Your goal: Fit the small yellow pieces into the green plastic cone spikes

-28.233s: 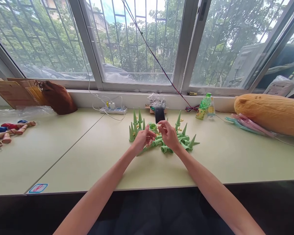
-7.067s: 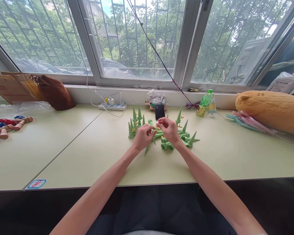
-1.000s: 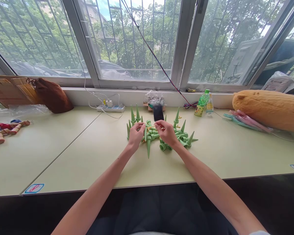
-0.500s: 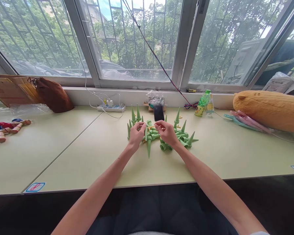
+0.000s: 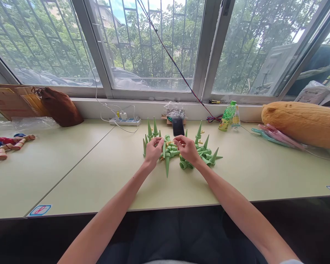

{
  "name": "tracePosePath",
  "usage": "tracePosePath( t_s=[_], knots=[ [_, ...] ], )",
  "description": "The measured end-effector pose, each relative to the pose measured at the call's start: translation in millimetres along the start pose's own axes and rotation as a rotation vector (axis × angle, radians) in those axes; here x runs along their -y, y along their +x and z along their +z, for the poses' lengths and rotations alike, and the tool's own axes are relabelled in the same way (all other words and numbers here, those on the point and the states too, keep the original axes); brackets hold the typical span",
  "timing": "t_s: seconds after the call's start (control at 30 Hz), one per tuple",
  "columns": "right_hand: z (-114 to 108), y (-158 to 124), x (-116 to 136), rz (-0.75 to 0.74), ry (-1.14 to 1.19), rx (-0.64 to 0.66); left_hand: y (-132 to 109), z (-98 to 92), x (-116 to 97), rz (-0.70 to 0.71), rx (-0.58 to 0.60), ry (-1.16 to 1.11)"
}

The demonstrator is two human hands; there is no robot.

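Observation:
My left hand (image 5: 153,150) is closed round a green cone-shaped spike (image 5: 167,164) whose tip points down toward me. My right hand (image 5: 187,148) pinches a small yellow piece (image 5: 169,143) at the spike's wide upper end. Both hands hover over a pile of green spikes (image 5: 206,156) lying on the pale green table (image 5: 99,172). Several more spikes stand upright (image 5: 151,130) just behind my left hand, and others stand behind my right.
A dark phone (image 5: 178,126) leans behind the pile. A power strip (image 5: 124,120) with cables, a green bottle (image 5: 227,117), a brown bag (image 5: 59,106), wooden toys (image 5: 5,145) at far left and an orange plush (image 5: 302,123) at right line the table.
Hardly anything has moved over the last second; both hands stay on the same spike. Seven seconds ago the spike was tilted leftward; now it points straight toward me.

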State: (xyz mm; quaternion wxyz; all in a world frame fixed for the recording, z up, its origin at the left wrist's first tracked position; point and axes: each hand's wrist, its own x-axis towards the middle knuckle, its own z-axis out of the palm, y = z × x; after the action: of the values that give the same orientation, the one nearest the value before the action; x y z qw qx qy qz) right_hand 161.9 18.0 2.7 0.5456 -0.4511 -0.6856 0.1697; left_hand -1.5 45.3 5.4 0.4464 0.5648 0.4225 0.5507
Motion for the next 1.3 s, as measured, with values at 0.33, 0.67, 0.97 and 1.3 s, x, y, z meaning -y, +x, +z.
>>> tracePosePath(
  t_s=[0.33, 0.67, 0.97, 1.3],
  knots=[
    [2, 1, -3, 0.003, 0.016, 0.026, -5, 1.1, -10, 0.022, -0.035, 0.054],
    [2, 1, -4, -0.008, 0.015, 0.051, -5, 1.5, -9, 0.057, -0.018, 0.06],
    [2, 1, -5, 0.007, 0.023, 0.062, -5, 1.7, -8, 0.074, -0.013, 0.058],
    [3, 1, -6, 0.002, 0.037, 0.082, -5, 1.5, -6, 0.096, 0.013, 0.071]
  ],
)
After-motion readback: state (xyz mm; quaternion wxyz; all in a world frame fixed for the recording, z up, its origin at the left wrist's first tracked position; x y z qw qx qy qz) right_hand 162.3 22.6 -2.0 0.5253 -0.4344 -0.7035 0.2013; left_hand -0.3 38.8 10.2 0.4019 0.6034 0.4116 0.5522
